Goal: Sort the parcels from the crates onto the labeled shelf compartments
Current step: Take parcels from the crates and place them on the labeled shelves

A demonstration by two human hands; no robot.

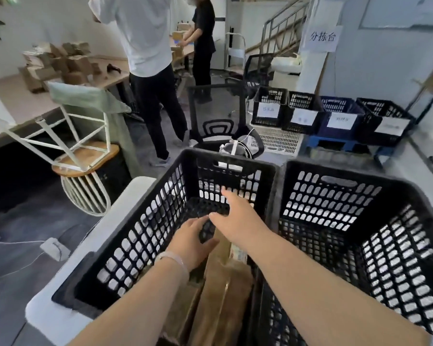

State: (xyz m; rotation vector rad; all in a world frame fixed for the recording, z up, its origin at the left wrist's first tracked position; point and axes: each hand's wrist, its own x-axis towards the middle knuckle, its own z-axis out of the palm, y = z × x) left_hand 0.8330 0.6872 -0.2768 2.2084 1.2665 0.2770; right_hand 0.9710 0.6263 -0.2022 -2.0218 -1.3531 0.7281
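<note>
Parcels: lying in left crate, brown cardboard, long axis running away from camera.
Left hand: curving at parcels' far end, grip unclear.
Right hand: reaching flat, fingers spreading, holding nothing.
Right crate: sitting just beside.

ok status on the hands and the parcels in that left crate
Right hand open, fingers straight. Left hand cupped at top edge of brown parcel, grip unclear. Both inside left crate. Nothing blocking the parcel.
</note>
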